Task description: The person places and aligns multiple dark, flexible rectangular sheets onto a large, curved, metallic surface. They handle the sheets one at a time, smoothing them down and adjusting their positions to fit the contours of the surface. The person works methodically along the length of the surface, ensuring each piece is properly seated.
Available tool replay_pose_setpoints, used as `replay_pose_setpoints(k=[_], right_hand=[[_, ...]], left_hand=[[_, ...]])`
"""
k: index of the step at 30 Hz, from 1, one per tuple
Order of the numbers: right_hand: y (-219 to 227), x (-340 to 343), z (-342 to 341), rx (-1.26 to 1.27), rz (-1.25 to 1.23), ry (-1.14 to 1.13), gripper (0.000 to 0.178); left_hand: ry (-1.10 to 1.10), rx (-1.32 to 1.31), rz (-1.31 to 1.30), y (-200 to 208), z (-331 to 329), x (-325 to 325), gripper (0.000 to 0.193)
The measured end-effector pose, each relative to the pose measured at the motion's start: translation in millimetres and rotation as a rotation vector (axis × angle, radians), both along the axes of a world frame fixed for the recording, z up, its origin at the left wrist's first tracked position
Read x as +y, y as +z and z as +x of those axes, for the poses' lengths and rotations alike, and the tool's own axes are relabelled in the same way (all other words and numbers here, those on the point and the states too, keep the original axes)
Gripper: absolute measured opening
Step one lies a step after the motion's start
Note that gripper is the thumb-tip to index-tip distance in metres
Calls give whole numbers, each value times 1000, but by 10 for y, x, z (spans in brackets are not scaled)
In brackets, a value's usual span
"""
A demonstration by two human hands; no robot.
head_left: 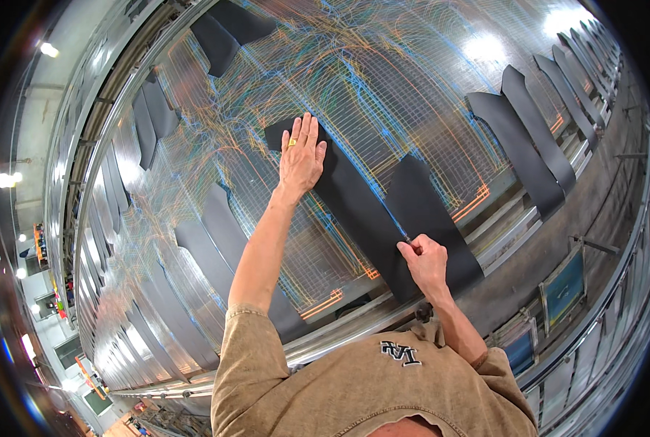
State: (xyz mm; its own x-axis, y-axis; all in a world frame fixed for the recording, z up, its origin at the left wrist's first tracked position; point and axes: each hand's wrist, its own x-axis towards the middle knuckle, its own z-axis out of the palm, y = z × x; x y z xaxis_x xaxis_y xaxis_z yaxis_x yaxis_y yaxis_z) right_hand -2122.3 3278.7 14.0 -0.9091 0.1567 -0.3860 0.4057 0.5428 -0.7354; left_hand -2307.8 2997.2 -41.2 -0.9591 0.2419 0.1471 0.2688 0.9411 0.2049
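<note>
My left hand point(301, 159), with a ring on one finger, lies flat near the far end of a long black panel point(350, 207), its fingers stretched out. The panel looks like sheet fabric, with a shaped far end. Just right of it lies a second black panel point(420, 200), and a narrow strip of the marked table shows between their upper parts. My right hand point(425, 264) is closed in a pinch over the line where the two panels meet. A small dark bit shows at its fingertips, too little to name.
The long metal table point(405, 95) is covered in blue, orange and yellow lines. Similar black pieces lie in rows, some at right point(518, 138), some at left point(219, 233) and a pair at the far side point(230, 33). Framed screens point(562, 290) stand beneath the near edge.
</note>
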Motion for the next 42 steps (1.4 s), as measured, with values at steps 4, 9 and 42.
replay_pose_setpoints(k=[4,9,42], right_hand=[[3,14,-4,-37,-19,-12,29],[-62,14,18,30,27,9,30],[-63,16,4,15,-20,7,29]], left_hand=[[17,3,-30,10,-14,27,60],[60,-44,-73,29,-41,3,63],[-13,-10,-105,88,92,96,68]])
